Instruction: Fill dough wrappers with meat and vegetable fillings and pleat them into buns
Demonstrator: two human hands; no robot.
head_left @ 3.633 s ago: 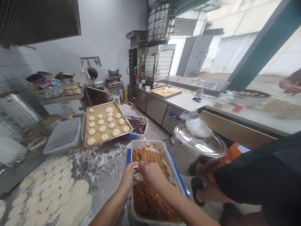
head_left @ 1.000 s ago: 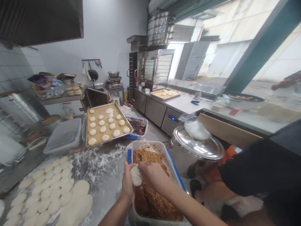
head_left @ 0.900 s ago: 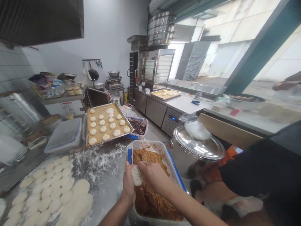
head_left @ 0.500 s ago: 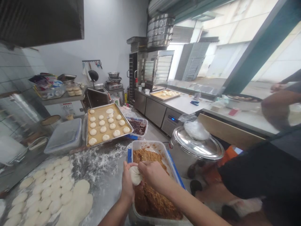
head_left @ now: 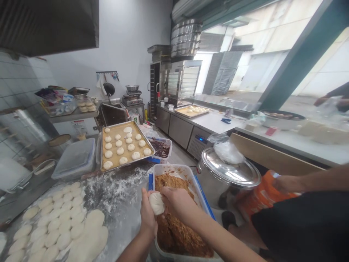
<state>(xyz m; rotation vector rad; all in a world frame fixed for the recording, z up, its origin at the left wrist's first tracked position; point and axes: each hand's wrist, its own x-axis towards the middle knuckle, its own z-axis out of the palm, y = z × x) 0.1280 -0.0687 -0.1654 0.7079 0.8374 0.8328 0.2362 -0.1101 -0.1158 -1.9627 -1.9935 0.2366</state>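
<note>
Both forearms are bare where they show. The left forearm (head_left: 134, 247) rises steeply from the bottom edge of the view. The left hand (head_left: 148, 225) stands upright, palm turned toward the right hand, fingers curled into a cup. The right forearm (head_left: 215, 236) enters from the lower right and runs diagonally up and left. The right hand (head_left: 177, 203) lies palm down just beside the left, knuckles raised, fingertips (head_left: 166, 194) bent toward the left palm. Direct contact between the hands cannot be confirmed.

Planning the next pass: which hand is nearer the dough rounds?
Left hand, cupping a bun, nearer the dough rounds; right hand farther, over the filling tray.
</note>
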